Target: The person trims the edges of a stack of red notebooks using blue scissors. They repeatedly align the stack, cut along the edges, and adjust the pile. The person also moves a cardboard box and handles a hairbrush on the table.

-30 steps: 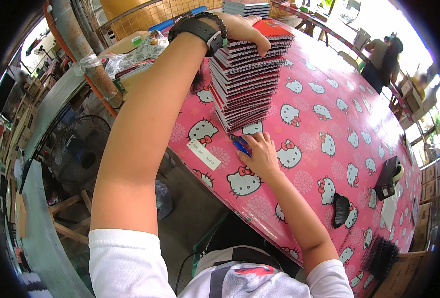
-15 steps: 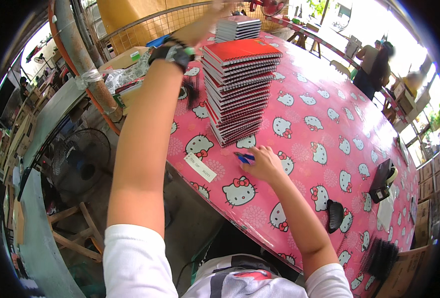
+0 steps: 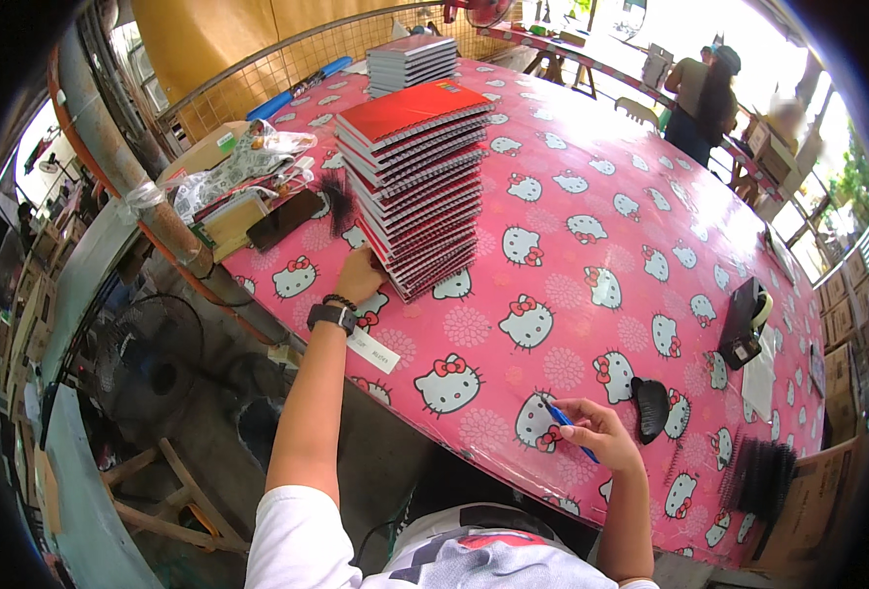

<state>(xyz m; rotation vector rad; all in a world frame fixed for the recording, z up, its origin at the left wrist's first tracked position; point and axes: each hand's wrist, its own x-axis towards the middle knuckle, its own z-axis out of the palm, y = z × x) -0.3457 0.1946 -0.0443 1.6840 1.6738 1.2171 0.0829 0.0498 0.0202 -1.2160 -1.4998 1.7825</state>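
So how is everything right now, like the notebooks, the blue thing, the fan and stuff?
Red notebook stack: standing, closed, edges uneven
Back stack: piled up, shorter
Blue tool: held in right grip
Left grip: near red notebook stack's base, fingers partly hidden
Paper strip: lying down, partly covered
Black fan: can't tell if spinning

- 1 head-worn fisheye view, looking down and forward over the pink table.
- Close to the right hand, farther from the left hand.
- Toward its rim, lines bend; shapes seem smeared.
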